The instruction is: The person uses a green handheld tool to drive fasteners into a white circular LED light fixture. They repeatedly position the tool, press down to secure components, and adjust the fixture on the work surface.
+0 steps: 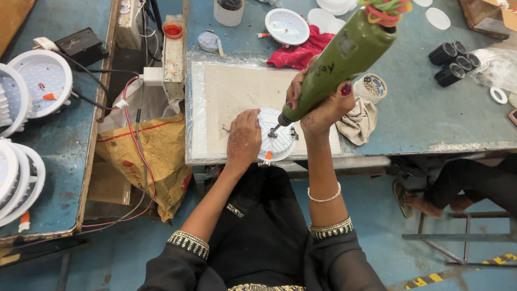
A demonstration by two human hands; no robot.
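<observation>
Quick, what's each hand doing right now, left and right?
Left hand: laid flat on the round white light fixture, fingers not curled around it.
Right hand: closed around the green electric screwdriver, tip on the fixture.

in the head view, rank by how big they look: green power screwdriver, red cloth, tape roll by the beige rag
1. green power screwdriver, though it is nearer the camera, which enlarges it
2. red cloth
3. tape roll, plainly smallest
</observation>
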